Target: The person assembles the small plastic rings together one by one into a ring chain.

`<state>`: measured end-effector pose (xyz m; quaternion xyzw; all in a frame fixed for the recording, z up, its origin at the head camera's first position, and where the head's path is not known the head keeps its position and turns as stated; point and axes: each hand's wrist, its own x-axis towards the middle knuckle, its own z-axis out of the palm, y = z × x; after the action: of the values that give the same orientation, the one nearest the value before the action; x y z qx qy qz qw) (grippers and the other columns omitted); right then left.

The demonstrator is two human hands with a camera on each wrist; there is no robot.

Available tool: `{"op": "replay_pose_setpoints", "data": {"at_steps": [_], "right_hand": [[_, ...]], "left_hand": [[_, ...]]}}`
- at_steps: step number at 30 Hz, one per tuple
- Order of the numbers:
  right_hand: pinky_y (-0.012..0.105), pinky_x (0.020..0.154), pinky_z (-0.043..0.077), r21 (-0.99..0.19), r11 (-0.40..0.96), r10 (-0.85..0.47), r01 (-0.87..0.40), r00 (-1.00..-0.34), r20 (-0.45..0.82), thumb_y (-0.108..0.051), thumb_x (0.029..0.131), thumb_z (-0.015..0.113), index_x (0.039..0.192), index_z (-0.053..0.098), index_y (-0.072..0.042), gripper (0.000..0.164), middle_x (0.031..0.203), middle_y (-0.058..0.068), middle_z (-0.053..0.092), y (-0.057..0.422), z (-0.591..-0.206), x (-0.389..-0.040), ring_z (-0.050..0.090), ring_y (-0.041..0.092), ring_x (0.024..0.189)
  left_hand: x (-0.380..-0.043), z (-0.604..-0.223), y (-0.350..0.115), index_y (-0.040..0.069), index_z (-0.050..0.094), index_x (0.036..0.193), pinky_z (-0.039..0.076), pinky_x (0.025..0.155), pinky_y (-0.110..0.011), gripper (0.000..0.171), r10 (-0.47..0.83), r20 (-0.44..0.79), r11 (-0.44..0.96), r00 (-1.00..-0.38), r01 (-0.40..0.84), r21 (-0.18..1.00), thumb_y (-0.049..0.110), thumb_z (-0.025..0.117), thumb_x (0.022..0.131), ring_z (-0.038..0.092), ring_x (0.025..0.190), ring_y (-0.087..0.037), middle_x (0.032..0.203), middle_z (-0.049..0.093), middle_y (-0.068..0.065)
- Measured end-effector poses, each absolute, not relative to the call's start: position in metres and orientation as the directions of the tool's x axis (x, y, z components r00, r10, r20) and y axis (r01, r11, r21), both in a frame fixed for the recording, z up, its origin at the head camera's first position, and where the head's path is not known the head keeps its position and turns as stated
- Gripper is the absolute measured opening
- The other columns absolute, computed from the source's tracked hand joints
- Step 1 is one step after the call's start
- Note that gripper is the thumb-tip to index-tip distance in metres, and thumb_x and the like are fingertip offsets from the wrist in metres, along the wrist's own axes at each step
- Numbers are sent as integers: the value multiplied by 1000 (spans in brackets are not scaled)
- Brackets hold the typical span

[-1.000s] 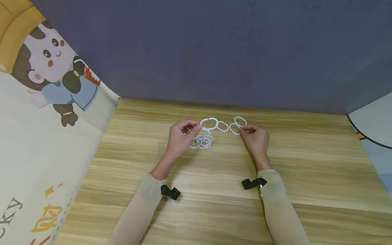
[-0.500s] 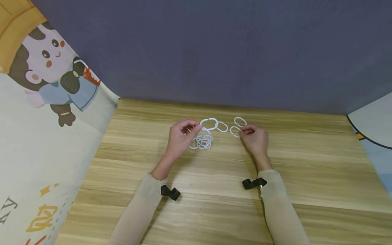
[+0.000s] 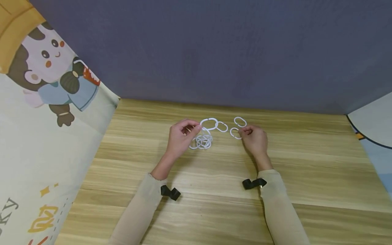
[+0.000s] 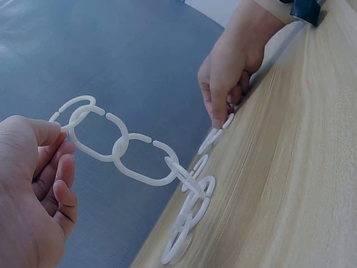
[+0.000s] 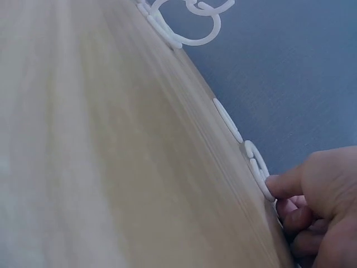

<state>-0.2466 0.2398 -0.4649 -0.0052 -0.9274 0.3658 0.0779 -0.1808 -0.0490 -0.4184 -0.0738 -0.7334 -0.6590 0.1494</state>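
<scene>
My left hand (image 3: pixel 183 136) pinches a white plastic chain link between thumb and fingertip. From it a short chain of oval split links (image 4: pixel 145 159) hangs in the left wrist view, running down to a tangled pile of links (image 3: pixel 203 141) on the table. Farther right, my right hand (image 3: pixel 255 139) pinches the edge of a single white oval link (image 3: pixel 235 133) low at the tabletop; a gap shows in this ring. Just behind lies another white oval link (image 3: pixel 240 121), apart from it. One more link (image 3: pixel 222 126) appears beside the raised chain; whether they are joined I cannot tell.
The wood-grain table (image 3: pixel 214 211) spreads under both hands. A dark blue-grey panel (image 3: pixel 214 51) stands along its back edge. On the left rises a pale panel with a cartoon print (image 3: pixel 55 68). Black bands (image 3: pixel 170 193) are worn at the sleeve cuffs.
The link in my right hand has shifted slightly toward me and turned, and now sits apart from the link behind it. My left hand and its chain look unmoved.
</scene>
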Motion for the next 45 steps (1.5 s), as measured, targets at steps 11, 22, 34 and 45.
{"op": "replay_pose_setpoints", "data": {"at_steps": [11, 22, 34, 45], "right_hand": [[17, 66, 43, -810, 585, 116, 31, -992, 46, -12, 103, 76, 105, 77, 7, 20, 86, 9, 70, 240, -452, -244, 57, 9, 73], [15, 63, 52, -935, 355, 34, -10, -999, 24, -6, 104, 76, 110, 72, 11, 18, 84, -7, 68, 229, -415, -237, 63, 5, 74], [16, 64, 52, -980, 191, 36, -63, -997, 72, -4, 103, 79, 118, 79, 11, 21, 86, -14, 74, 219, -389, -247, 59, 3, 69], [17, 57, 46, -988, 144, -16, -61, -998, 59, -6, 101, 80, 110, 82, 5, 15, 83, -10, 74, 208, -375, -256, 57, 6, 63]], "left_hand": [[-181, -418, -48, -9, 79, 104, 50, 68, -18, 10, -87, 308, 108, -947, 298, 948, 0, 79, 99, 62, 79, -9, 94, 75, -18], [-180, -417, -50, -9, 78, 103, 51, 68, -18, 10, -78, 303, 120, -950, 293, 949, 0, 79, 100, 62, 79, -9, 95, 75, -19], [-192, -416, -49, -8, 79, 103, 51, 68, -18, 10, -114, 308, 133, -944, 293, 947, 2, 80, 99, 62, 79, -9, 93, 75, -16], [-203, -416, -49, -7, 79, 102, 49, 67, -18, 9, -145, 320, 133, -936, 302, 944, 1, 80, 99, 62, 78, -8, 94, 75, -19]]}}
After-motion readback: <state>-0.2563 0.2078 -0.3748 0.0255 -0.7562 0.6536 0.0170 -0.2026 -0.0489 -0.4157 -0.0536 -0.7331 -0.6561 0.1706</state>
